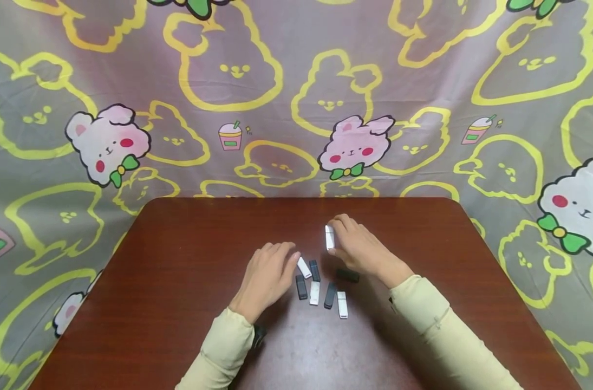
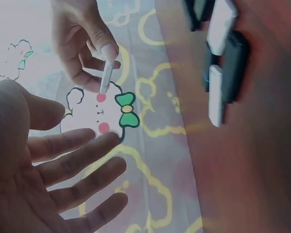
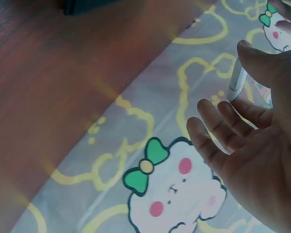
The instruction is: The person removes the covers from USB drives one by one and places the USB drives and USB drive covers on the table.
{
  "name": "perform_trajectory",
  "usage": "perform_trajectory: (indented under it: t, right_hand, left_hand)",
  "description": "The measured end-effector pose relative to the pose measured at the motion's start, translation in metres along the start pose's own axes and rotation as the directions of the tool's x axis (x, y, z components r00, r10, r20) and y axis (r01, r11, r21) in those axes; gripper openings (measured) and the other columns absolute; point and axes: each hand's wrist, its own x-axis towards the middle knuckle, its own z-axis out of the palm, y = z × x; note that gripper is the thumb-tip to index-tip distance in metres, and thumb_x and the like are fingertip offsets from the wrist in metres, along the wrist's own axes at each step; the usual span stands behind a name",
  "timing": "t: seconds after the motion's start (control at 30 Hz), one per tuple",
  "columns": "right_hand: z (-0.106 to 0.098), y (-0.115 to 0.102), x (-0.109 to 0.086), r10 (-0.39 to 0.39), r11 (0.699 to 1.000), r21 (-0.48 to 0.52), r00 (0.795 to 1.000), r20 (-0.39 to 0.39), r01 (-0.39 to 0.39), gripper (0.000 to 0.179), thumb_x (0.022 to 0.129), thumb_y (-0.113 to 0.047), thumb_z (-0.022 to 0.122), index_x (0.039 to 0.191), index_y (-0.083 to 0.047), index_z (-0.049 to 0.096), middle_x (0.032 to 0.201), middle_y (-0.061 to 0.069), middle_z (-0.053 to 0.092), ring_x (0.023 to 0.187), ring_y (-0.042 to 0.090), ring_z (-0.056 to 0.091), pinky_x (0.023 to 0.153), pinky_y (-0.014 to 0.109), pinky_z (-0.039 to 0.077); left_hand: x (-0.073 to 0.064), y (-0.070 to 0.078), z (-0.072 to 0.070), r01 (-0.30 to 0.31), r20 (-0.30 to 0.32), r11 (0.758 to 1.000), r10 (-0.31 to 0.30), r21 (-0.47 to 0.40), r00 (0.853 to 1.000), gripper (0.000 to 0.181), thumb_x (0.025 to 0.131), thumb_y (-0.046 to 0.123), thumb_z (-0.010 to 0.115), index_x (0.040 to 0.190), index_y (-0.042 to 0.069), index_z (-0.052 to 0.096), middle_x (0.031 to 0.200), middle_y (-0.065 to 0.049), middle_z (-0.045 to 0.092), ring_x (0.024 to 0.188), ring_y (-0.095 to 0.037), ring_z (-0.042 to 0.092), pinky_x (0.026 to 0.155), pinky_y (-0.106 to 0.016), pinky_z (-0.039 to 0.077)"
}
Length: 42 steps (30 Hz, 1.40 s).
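Right hand: the right hand (image 1: 362,246) pinched a white stick (image 1: 329,237) between thumb and fingertips, knuckles up, just above the table (image 1: 189,281).
White stick, axis: its long axis ran away from the person and towards the cloth, almost straight up and down in the head view; which end led could not be told.
White stick, wrist views: the left wrist view showed the white stick (image 2: 106,77) under the thumb tip, hanging slim and steep; the right wrist view caught only a sliver of it (image 3: 236,80) behind the thumb.
Left hand: the left hand (image 1: 267,276) was spread flat, fingers straight and apart, gripping nothing, fingertips just beside a second white piece (image 1: 304,267).
Between the hands: a loose cluster of small bars lay there, black bars (image 1: 301,287) and white bars (image 1: 314,293) side by side, most with their long axes running near to far, some slightly tilted.
Below the right wrist: one black bar (image 1: 347,275) lay crosswise, long axis left to right.
Sleeves: pale yellow sleeves (image 1: 432,319) covered both forearms.
Beyond the hands: a grey cloth (image 1: 296,97) with yellow outlines and pink bunnies hung behind the table's far edge.
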Motion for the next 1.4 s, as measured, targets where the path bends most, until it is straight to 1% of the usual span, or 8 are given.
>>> perform_trajectory:
  t: [0.13, 0.3, 0.57, 0.87, 1.07, 1.13, 1.23, 1.4]
  right_hand:
    - [-0.006, -0.006, -0.002, -0.027, 1.0, 0.0, 0.999, -0.025, 0.027, 0.058, 0.089, -0.023, 0.08, 0.134, -0.001, 0.052, 0.126, 0.013, 0.057, 0.109, 0.024, 0.058, 0.094, 0.043, 0.056]
    - [-0.012, -0.015, -0.005, -0.07, 0.998, -0.007, 0.996, -0.051, 0.07, 0.058, 0.087, -0.021, 0.081, 0.134, -0.002, 0.052, 0.123, 0.011, 0.06, 0.106, 0.023, 0.059, 0.09, 0.04, 0.056]
    - [-0.019, -0.027, -0.007, -0.124, 0.991, -0.054, 0.984, -0.125, 0.119, 0.058, 0.082, -0.019, 0.086, 0.13, -0.003, 0.056, 0.121, 0.01, 0.061, 0.104, 0.022, 0.061, 0.085, 0.038, 0.057]
    - [-0.018, -0.035, -0.007, -0.197, 0.979, -0.082, 0.961, -0.196, 0.184, 0.054, 0.081, -0.021, 0.086, 0.125, -0.004, 0.059, 0.117, 0.008, 0.062, 0.102, 0.022, 0.061, 0.082, 0.038, 0.056]
    - [-0.017, -0.039, -0.007, -0.083, 0.99, 0.097, 0.984, -0.157, 0.099, 0.056, 0.089, -0.027, 0.079, 0.132, -0.004, 0.052, 0.114, 0.009, 0.061, 0.093, 0.017, 0.062, 0.078, 0.033, 0.058]
    - [-0.016, -0.04, -0.007, -0.017, 0.975, 0.219, 0.992, -0.127, 0.045, 0.051, 0.092, -0.028, 0.076, 0.13, -0.005, 0.051, 0.105, 0.007, 0.063, 0.084, 0.014, 0.061, 0.071, 0.028, 0.056]
    - [-0.015, -0.039, -0.007, 0.046, 0.91, 0.414, 0.997, -0.065, -0.015, 0.036, 0.095, -0.025, 0.073, 0.12, -0.007, 0.055, 0.089, 0.004, 0.064, 0.072, 0.011, 0.058, 0.061, 0.024, 0.05]
    - [-0.015, -0.037, -0.006, 0.043, 0.779, 0.625, 0.998, 0.036, -0.056, 0.016, 0.097, -0.014, 0.069, 0.111, -0.011, 0.061, 0.082, 0.005, 0.065, 0.064, 0.014, 0.059, 0.056, 0.025, 0.051]
  left_hand:
    - [0.013, 0.006, 0.001, 0.043, 0.037, 0.995, -0.04, -0.093, 0.999, 0.023, 0.101, 0.028, 0.06, 0.107, 0.01, 0.074, 0.085, -0.001, 0.074, 0.075, -0.016, 0.063, 0.07, -0.034, 0.053]
    - [0.025, 0.013, 0.004, 0.107, 0.065, 0.98, -0.097, -0.167, 0.993, 0.026, 0.101, 0.031, 0.062, 0.108, 0.01, 0.074, 0.087, -0.001, 0.074, 0.077, -0.015, 0.063, 0.072, -0.032, 0.052]
    - [0.039, 0.022, 0.005, 0.125, 0.067, 0.96, -0.111, -0.249, 0.992, 0.029, 0.1, 0.035, 0.062, 0.11, 0.009, 0.072, 0.084, 0.0, 0.072, 0.076, -0.013, 0.062, 0.07, -0.03, 0.049]
    - [0.049, 0.023, 0.011, 0.131, 0.093, 0.903, -0.101, -0.409, 0.991, 0.019, 0.097, 0.021, 0.066, 0.107, 0.006, 0.072, 0.08, -0.001, 0.074, 0.064, -0.006, 0.059, 0.061, -0.022, 0.046]
    - [0.047, 0.022, 0.007, 0.159, 0.078, 0.84, -0.139, -0.518, 0.987, 0.016, 0.096, 0.021, 0.07, 0.102, 0.006, 0.071, 0.079, -0.004, 0.075, 0.066, -0.006, 0.065, 0.06, -0.021, 0.05]
    - [0.046, 0.022, 0.006, 0.165, 0.079, 0.817, -0.146, -0.553, 0.986, 0.018, 0.096, 0.025, 0.071, 0.101, 0.008, 0.069, 0.081, -0.004, 0.075, 0.069, -0.007, 0.067, 0.062, -0.022, 0.052]
    - [0.044, 0.023, 0.004, 0.165, 0.083, 0.791, -0.143, -0.59, 0.986, 0.018, 0.096, 0.027, 0.071, 0.099, 0.01, 0.067, 0.082, -0.004, 0.075, 0.07, -0.009, 0.067, 0.065, -0.023, 0.054]
    - [0.042, 0.023, 0.004, 0.157, 0.105, 0.794, -0.118, -0.588, 0.988, 0.015, 0.098, 0.028, 0.068, 0.097, 0.013, 0.065, 0.079, -0.002, 0.069, 0.068, -0.01, 0.06, 0.062, -0.022, 0.049]
